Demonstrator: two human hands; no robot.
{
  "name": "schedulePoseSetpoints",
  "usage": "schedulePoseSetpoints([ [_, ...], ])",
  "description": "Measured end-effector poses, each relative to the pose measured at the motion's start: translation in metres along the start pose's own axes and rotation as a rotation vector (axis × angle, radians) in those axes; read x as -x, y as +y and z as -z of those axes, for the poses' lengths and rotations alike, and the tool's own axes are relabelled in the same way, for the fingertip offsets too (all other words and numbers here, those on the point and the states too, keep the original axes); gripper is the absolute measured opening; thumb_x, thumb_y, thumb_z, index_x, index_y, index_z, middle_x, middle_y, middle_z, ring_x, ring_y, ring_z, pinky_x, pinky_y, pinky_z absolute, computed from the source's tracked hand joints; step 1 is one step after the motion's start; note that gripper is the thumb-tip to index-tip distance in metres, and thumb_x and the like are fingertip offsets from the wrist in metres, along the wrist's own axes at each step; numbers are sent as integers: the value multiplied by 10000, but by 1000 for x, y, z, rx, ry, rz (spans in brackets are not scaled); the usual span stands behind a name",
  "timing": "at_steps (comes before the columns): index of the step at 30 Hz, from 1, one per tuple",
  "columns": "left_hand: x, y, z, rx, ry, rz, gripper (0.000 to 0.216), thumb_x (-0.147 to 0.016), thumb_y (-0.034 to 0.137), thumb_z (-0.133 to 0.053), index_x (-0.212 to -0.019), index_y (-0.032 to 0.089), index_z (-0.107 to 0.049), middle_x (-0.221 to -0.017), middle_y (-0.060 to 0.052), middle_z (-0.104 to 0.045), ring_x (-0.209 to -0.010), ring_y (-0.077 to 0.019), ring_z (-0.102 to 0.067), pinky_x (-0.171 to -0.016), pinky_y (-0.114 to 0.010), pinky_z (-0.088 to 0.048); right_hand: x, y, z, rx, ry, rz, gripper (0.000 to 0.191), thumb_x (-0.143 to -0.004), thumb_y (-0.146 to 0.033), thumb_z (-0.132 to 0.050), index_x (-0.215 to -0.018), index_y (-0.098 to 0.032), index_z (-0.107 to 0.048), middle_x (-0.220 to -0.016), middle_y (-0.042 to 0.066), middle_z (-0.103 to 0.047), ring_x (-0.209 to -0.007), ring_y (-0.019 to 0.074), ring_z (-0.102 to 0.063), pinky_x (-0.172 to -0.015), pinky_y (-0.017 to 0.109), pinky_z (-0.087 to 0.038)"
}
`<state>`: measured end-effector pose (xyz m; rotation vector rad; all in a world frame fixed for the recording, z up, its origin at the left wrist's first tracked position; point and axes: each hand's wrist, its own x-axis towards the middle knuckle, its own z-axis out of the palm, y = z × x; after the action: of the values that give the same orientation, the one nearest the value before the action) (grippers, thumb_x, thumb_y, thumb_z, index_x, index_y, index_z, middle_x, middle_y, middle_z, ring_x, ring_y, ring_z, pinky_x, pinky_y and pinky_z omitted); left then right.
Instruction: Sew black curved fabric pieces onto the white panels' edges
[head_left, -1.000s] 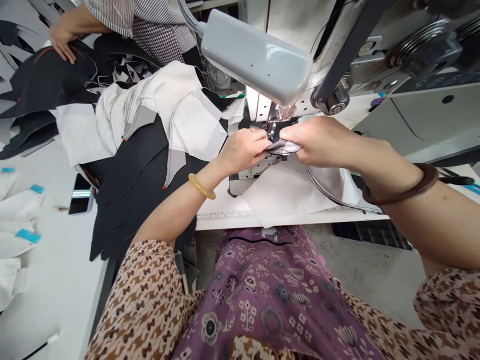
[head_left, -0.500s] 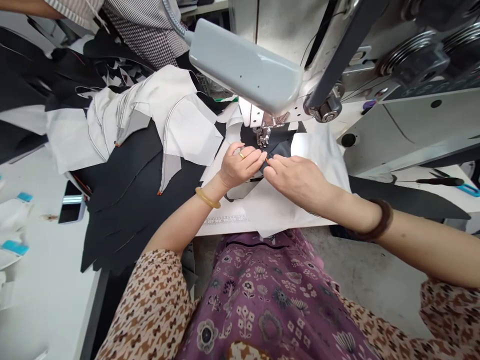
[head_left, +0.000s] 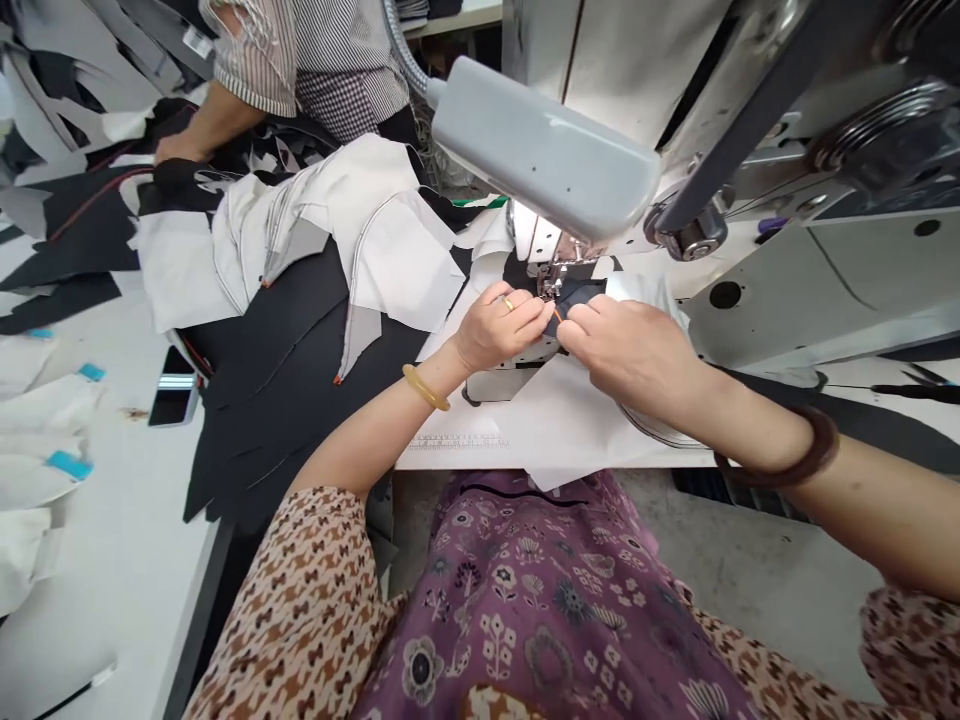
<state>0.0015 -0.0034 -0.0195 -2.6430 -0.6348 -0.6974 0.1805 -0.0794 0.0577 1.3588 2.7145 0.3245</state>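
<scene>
My left hand (head_left: 501, 325) and my right hand (head_left: 624, 350) meet just in front of the presser foot (head_left: 553, 281) of a sewing machine (head_left: 750, 150). Both pinch the near edge of a small dark fabric piece (head_left: 577, 293) that lies under the foot. The fingers of each hand are curled and pressed together on the cloth. A white fabric panel (head_left: 585, 420) spreads beneath my hands and hangs over the table's front edge. My left wrist bears a yellow bangle, my right a dark brown one.
A grey lamp head (head_left: 544, 150) hangs over the needle area. Stacked white and black cut pieces (head_left: 300, 290) lie to the left, beside a phone (head_left: 174, 388). White pieces with blue tags (head_left: 52, 440) rest far left. Another person (head_left: 300, 60) stands behind the table.
A second ago both hands gripped a bunched grey piece at the foot. The dark piece now lies flat under the foot and my fingertips pinch its near edge. The other person's arm reappeared at top left.
</scene>
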Motion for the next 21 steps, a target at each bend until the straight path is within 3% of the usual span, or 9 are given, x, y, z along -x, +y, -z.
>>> schedulePoseSetpoints([
  [2,-3,-1,2,7,-5,-12,312,-939,272,-303,-978,174,-597,-773,-65,-647,-721,-154,-565,-645,-331,-359,9,-4,-2,-26,-4,-97,197,-826,-135,-296,-771,-167,-482,-699,60,-518,-623,149,-416,-536,279,-146],
  [6,-6,-1,3,60,18,19,280,-925,237,-327,-898,183,-601,-686,-44,-593,-668,-154,-525,-628,-323,-319,27,-11,-18,-257,-225,-381,216,-790,-413,-407,-802,-200,-439,-681,10,-533,-543,129,-394,-485,246,-138],
  [9,-8,1,4,43,15,26,270,-908,219,-342,-953,198,-607,-679,-40,-569,-680,-161,-517,-631,-323,-311,30,-14,-33,-447,-225,-402,148,-759,-338,-390,-738,-192,-382,-788,9,-552,-631,123,-450,-493,226,-181],
  [12,-12,-1,6,-21,10,-3,240,-886,246,-395,-971,213,-616,-723,-40,-572,-712,-167,-515,-627,-319,-307,27,-8,-36,-617,-190,-407,114,-684,-267,-411,-729,-189,-341,-716,5,-517,-615,120,-433,-524,224,-235],
  [15,-16,-4,11,6,5,-24,195,-867,278,-443,-882,197,-620,-772,-44,-579,-740,-170,-515,-634,-317,-313,20,9,-19,-788,-174,-454,139,-653,-248,-410,-775,-186,-381,-710,7,-505,-621,119,-438,-549,224,-289],
  [17,-19,-6,13,51,-6,-16,193,-865,282,-444,-825,184,-606,-780,-42,-578,-746,-168,-518,-629,-314,-317,15,21,-2,-786,-205,-449,168,-674,-300,-433,-794,-183,-425,-727,11,-510,-630,118,-436,-555,230,-295],
  [21,-22,-5,15,100,-32,49,254,-874,327,-423,-727,173,-562,-756,-32,-555,-759,-168,-519,-628,-314,-334,1,34,27,-424,-242,-359,217,-666,-376,-516,-761,-188,-464,-656,6,-474,-584,109,-369,-554,244,-239],
])
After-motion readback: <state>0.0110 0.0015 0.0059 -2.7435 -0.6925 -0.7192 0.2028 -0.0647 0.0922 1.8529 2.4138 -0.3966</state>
